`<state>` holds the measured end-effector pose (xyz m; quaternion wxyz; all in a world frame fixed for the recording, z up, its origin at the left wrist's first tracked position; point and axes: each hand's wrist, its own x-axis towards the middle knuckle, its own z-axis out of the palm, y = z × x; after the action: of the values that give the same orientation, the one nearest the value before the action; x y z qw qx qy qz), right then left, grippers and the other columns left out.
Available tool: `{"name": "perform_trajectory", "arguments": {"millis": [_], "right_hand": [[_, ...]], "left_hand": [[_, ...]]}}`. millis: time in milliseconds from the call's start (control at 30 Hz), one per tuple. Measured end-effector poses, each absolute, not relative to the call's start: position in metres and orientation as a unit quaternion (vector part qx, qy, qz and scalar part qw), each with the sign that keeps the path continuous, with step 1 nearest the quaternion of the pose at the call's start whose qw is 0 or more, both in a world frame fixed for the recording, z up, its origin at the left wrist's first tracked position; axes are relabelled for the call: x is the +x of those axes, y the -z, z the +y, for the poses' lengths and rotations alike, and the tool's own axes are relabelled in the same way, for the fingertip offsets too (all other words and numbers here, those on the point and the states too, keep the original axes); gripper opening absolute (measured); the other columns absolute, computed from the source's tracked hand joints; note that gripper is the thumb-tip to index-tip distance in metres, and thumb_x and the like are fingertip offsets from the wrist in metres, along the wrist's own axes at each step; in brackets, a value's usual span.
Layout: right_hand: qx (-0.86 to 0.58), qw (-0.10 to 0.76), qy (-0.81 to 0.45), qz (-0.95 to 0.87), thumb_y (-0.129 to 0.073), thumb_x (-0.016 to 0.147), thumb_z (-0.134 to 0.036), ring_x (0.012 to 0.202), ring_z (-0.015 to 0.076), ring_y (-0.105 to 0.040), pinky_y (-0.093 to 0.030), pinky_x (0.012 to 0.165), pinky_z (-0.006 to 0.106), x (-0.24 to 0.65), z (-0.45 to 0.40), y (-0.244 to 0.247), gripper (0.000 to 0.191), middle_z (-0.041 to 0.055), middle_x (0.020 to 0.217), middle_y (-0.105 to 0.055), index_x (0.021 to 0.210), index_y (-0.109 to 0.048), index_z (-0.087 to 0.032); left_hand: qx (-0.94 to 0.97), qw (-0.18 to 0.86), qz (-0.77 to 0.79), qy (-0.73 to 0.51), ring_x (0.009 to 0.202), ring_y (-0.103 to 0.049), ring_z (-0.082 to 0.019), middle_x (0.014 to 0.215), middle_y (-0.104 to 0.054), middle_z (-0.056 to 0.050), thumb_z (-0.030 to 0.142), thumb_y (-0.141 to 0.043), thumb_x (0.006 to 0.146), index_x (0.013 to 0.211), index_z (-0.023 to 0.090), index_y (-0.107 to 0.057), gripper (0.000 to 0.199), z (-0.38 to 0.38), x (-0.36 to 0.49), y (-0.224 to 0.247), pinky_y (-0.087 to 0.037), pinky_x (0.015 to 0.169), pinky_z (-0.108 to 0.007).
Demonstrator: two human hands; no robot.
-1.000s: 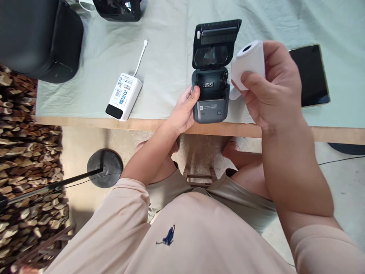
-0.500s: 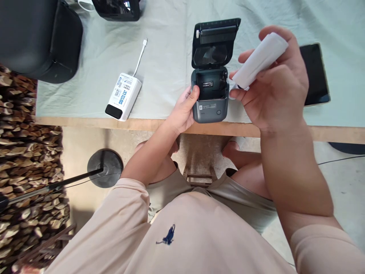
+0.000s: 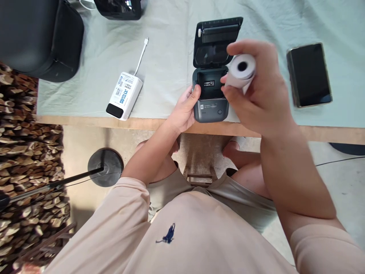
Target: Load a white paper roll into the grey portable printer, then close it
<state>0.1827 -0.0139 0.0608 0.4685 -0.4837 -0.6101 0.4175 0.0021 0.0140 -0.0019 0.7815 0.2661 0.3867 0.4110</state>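
Observation:
A dark grey label printer [image 3: 211, 110] stands near the table's front edge with its lid [image 3: 213, 53] tipped back. Its paper bay lies exposed, and a small printed label shows inside. My left hand [image 3: 185, 106] grips the printer's left side, thumb on top. In my right hand [image 3: 262, 87] is a white paper roll [image 3: 242, 72], pinched between thumb and fingers. The roll's round end with its dark core hole faces me. It hovers just right of the open bay, hiding the printer's right edge.
A white power bank [image 3: 125, 95] with a short cable lies left on the cloth-covered table [image 3: 165, 45]. Right of my hand is a dark-screened phone or tablet [image 3: 310, 76]. A black case [image 3: 40, 42] and a black device [image 3: 118, 8] sit at the back left.
My right hand has moved left toward the printer and turned the paper roll, so its end now shows instead of its long side. My left hand and the printer have hardly moved.

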Motion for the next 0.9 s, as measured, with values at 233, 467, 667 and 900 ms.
{"name": "perform_trajectory", "arguments": {"millis": [233,467,667,900], "right_hand": [[-0.561,0.342,-0.144,-0.74,-0.068,0.099,-0.026,0.106,0.0339,-0.07,-0.058,0.095,0.053,0.187,-0.001,-0.041,0.015,0.007,0.12,-0.076,0.111,-0.068,-0.035],[-0.596,0.217,-0.098,-0.767,-0.063,0.099,-0.023,0.108,0.0353,-0.069,-0.049,0.099,0.053,0.184,0.006,-0.039,0.012,0.0086,0.114,-0.079,0.105,-0.069,-0.032],[-0.581,0.265,-0.139,-0.757,-0.076,0.092,-0.025,0.12,0.0398,-0.07,-0.045,0.11,0.062,0.183,0.011,-0.025,0.008,0.007,0.1,-0.081,0.09,-0.07,-0.03],[-0.541,0.339,-0.135,-0.758,-0.064,0.109,-0.043,0.126,0.0375,-0.071,-0.048,0.115,0.064,0.18,0.006,-0.03,0.03,0.0024,0.103,-0.085,0.085,-0.077,-0.033]], "left_hand": [[0.304,0.767,0.365,-0.431,0.161,-0.067,-0.03,0.135,-0.086,-0.005,0.041,-0.076,0.107,0.118,0.024,-0.074,0.019,0.014,0.0,0.015,-0.064,0.128,-0.043],[0.333,0.763,0.37,-0.412,0.159,-0.068,-0.03,0.131,-0.083,-0.002,0.041,-0.077,0.107,0.123,0.026,-0.072,0.022,0.012,0.0,0.015,-0.066,0.122,-0.044],[0.312,0.771,0.36,-0.423,0.156,-0.071,-0.033,0.132,-0.083,-0.004,0.043,-0.083,0.103,0.117,0.024,-0.073,0.026,0.012,0.0,0.014,-0.066,0.124,-0.047],[0.272,0.769,0.396,-0.422,0.16,-0.067,-0.034,0.134,-0.086,-0.005,0.061,-0.074,0.107,0.131,0.026,-0.073,0.042,0.015,0.002,0.006,-0.067,0.123,-0.045]]}}
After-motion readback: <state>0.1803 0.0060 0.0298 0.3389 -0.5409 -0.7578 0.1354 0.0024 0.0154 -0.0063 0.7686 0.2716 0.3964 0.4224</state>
